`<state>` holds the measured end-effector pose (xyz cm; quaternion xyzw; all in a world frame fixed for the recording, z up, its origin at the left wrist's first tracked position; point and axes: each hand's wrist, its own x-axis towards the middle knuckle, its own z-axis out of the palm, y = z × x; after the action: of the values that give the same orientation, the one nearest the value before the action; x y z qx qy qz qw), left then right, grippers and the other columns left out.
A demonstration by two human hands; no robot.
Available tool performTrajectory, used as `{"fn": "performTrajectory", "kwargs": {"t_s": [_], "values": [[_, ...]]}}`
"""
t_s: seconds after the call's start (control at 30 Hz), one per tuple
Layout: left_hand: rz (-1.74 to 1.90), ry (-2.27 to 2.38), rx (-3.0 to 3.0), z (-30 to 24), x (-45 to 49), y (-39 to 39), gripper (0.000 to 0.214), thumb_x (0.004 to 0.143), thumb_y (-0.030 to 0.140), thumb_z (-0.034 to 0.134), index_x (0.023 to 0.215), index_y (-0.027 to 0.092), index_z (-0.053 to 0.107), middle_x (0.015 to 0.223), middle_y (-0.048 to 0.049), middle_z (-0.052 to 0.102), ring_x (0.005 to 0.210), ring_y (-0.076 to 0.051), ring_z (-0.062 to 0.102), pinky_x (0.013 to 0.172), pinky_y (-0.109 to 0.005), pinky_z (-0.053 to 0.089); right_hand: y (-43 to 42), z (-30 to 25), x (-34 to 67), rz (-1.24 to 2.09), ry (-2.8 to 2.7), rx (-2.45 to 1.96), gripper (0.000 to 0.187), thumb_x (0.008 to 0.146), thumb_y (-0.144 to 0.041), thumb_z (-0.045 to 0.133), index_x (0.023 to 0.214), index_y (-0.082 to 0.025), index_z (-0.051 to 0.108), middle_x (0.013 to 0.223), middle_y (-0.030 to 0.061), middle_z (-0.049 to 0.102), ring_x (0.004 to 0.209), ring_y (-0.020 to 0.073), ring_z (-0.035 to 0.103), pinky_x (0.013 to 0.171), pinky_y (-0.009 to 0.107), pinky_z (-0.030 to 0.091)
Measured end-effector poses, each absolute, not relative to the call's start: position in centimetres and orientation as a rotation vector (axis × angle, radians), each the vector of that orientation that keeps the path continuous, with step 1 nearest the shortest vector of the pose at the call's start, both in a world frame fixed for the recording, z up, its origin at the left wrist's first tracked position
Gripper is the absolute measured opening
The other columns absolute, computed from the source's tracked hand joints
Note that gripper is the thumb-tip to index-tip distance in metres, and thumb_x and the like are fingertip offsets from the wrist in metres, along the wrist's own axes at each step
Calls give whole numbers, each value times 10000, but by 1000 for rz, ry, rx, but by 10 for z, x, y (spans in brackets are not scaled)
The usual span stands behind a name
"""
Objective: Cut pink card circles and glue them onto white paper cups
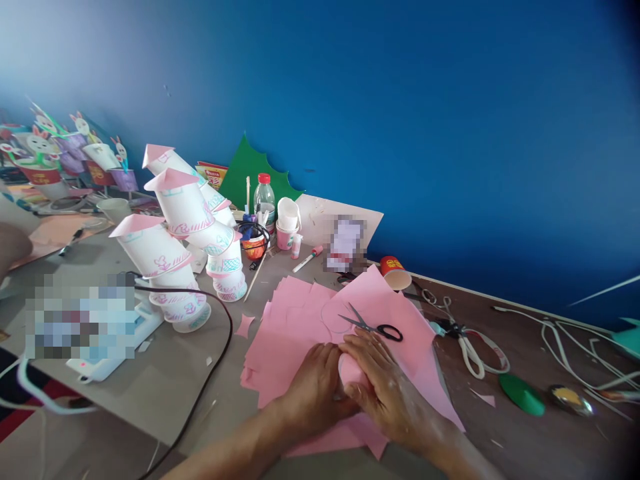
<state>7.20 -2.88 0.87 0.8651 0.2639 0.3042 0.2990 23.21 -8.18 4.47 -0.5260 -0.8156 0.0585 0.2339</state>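
Observation:
My left hand and my right hand meet over a spread of pink paper sheets. Between them is a small curved piece of pink paper, with the fingers of both hands closed about it. Its lower part is hidden by my hands. Just beyond my right fingertips, black-handled scissors lie with their blades apart on the top sheet. A round outline shows on that sheet beside the blades.
Stacked white cup towers with pink cone tops stand to the left. A black cable crosses the table near a white power strip. A bottle stands behind. White cords and a green cone lie right.

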Motion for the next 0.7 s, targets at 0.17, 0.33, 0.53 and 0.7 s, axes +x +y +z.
{"fn": "performTrajectory", "kwargs": {"t_s": [0.17, 0.33, 0.53, 0.7], "values": [[752, 711, 2307, 8, 71, -29, 458, 691, 290, 659, 1084, 100, 521, 1002, -159, 625, 912, -302, 571, 787, -463, 463, -87, 45, 235, 152, -2236, -1459, 586, 863, -368, 547, 1368, -150, 345, 1367, 189, 451, 1292, 362, 361, 1006, 607, 361], [733, 722, 2321, 5, 71, -29, 384, 725, 310, 624, 1050, 124, 539, 979, -147, 624, 896, -292, 572, 787, -460, 458, -91, 48, 229, 150, -2139, -1447, 640, 860, -379, 549, 1392, -147, 277, 1387, 192, 418, 1298, 360, 343, 1010, 601, 351], [794, 687, 2352, 2, 72, -28, 444, 714, 253, 622, 1112, 106, 492, 987, -156, 612, 897, -289, 564, 773, -453, 461, -83, 47, 217, 192, -2070, -1451, 371, 865, -293, 547, 1205, -173, 462, 1189, 142, 583, 1152, 311, 492, 979, 539, 396], [786, 693, 2341, -1, 71, -28, 503, 700, 271, 640, 1151, 121, 476, 1003, -149, 606, 921, -295, 561, 783, -451, 454, -80, 41, 218, 239, -2037, -1436, 323, 869, -293, 527, 1164, -175, 470, 1140, 136, 598, 1089, 299, 523, 932, 525, 428]]}}
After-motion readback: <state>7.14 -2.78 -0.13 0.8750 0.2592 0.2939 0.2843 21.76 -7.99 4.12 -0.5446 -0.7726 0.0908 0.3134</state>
